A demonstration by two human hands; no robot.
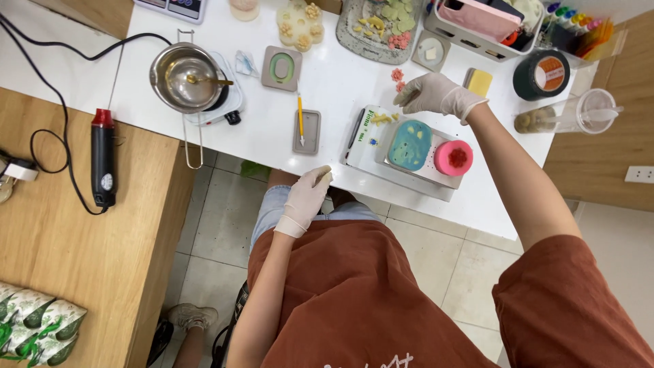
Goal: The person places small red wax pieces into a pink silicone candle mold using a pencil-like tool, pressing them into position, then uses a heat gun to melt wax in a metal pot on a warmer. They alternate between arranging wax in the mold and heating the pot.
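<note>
My left hand [305, 197], in a white glove, rests at the near edge of the white table [340, 82] with its fingers curled; I cannot tell whether it holds anything. My right hand [436, 94], also gloved, hovers over the table just above a white board [371, 140], fingers loosely bent down toward small yellow pieces [383, 118]. On the board lie a rectangular mould filled with blue-green material [410, 145] and a round pink mould [454, 157]. Two small pink flower shapes [398, 78] lie just left of my right hand.
A metal pot [187, 76] sits on a small hotplate at the left. Nearby are a grey mould with a green oval [282, 68], a yellow-handled tool [300, 116] across a small grey tray, a heat gun [103, 157], a tape roll [542, 73] and a clear cup [586, 112].
</note>
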